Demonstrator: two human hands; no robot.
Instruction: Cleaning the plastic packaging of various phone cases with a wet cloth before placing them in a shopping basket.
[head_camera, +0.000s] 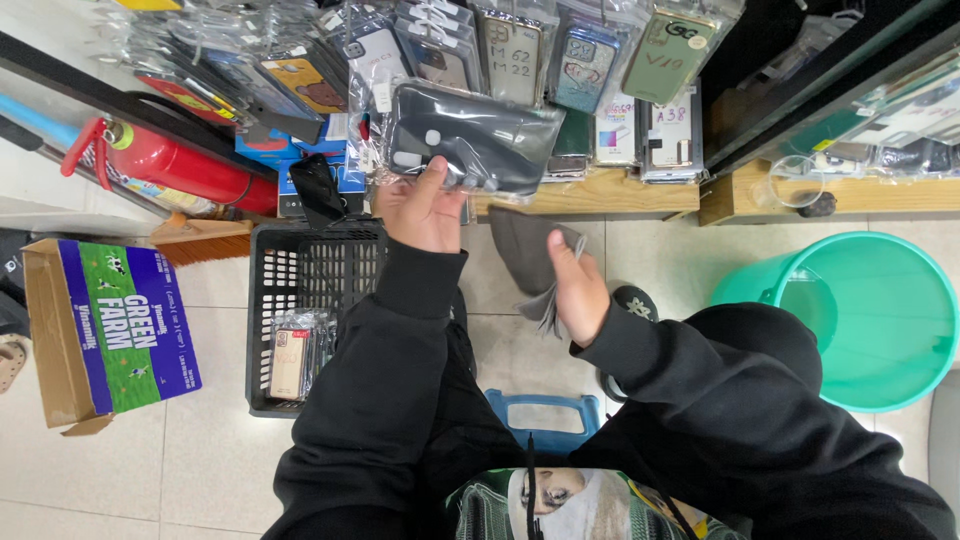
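My left hand (422, 208) holds up a black phone case in a clear plastic sleeve (470, 140), its thumb pressed on the lower edge. Just below and to the right, my right hand (578, 285) grips a grey cloth (525, 252) that hangs folded from the fingers. The cloth sits apart from the case. Both arms wear black sleeves. Behind the case, several packaged phone cases (585, 65) hang and lean on a wooden shelf (600, 195).
A black plastic crate (268, 300) on the tiled floor holds more packaged cases (295, 355). Left of it lie a cardboard carton (110, 330), a brush (205, 240) and a red fire extinguisher (190, 165). A teal bucket (890, 320) stands at right. A blue stool (545, 410) is beneath me.
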